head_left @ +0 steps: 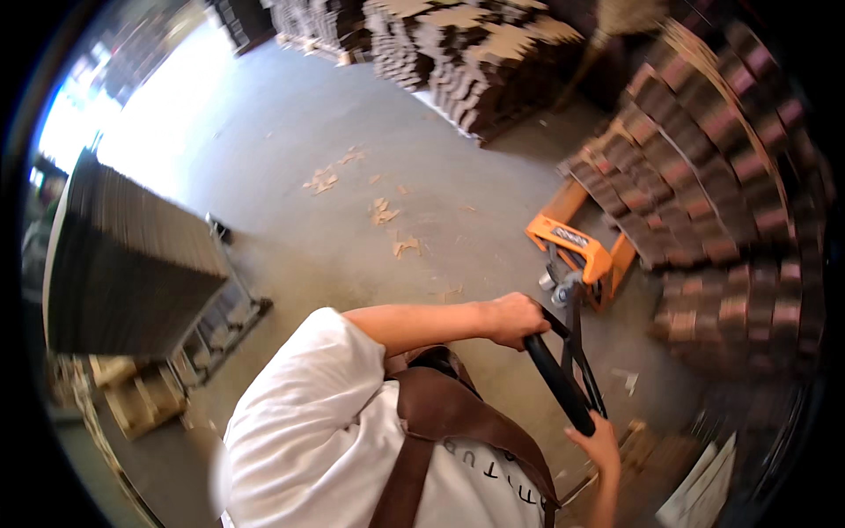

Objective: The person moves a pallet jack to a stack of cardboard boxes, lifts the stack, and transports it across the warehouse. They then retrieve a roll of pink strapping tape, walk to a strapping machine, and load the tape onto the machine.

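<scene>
The black loop handle (558, 380) of a pallet jack is gripped by both of my hands. My left hand (518, 319) is closed round its far end, the arm stretched across in front of me. At the near end my right hand (598, 443) wraps the bar, its fingers partly hidden. The jack's orange body (572, 244) stands ahead to the right, with small wheels beneath the handle's foot. Its forks run toward a tall strapped stack of brown cardboard bundles (695, 176); the fork ends are hidden.
Stacks of cut cardboard (480, 70) stand at the back. On the left a tall pile of flat sheets (132, 255) rests on a wheeled metal frame (224, 339), near a wooden pallet (145, 400). Cardboard scraps (383, 211) litter the grey floor (290, 167). White sheets (700, 484) lie at lower right.
</scene>
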A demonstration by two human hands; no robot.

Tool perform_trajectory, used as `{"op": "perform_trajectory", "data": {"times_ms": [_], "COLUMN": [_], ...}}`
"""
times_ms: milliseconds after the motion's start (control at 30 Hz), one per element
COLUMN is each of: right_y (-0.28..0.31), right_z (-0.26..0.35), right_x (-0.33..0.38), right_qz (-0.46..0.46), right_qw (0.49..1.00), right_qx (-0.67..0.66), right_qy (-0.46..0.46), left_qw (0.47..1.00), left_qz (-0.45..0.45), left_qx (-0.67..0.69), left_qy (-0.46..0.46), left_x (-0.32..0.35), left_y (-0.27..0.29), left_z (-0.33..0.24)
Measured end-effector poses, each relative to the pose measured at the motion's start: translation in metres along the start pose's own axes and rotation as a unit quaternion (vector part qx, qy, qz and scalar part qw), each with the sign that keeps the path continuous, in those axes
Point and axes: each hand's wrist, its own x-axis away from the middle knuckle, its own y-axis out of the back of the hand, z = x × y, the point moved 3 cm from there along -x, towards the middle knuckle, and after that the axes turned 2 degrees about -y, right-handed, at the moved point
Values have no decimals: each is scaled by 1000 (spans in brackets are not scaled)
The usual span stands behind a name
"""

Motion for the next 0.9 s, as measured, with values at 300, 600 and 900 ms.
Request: {"op": "perform_trajectory", "data": {"times_ms": [300,600,900], "right_y": [-88,-13,80], "right_z": [51,138,272], "right_x": [66,82,47], "right_qz": [15,-89,-130], "right_qw": [994,956,924], "right_qx": [-23,-120,-129], "right_qy": [-104,-252,-337], "left_qw": [990,918,852], "left_qz": [105,303,360], "left_qx": [27,207,318], "left_qy": [-85,-153,-207], "left_x": [109,42,-21], "left_y": [10,136,263], "left_z": [-31,-20,25]}}
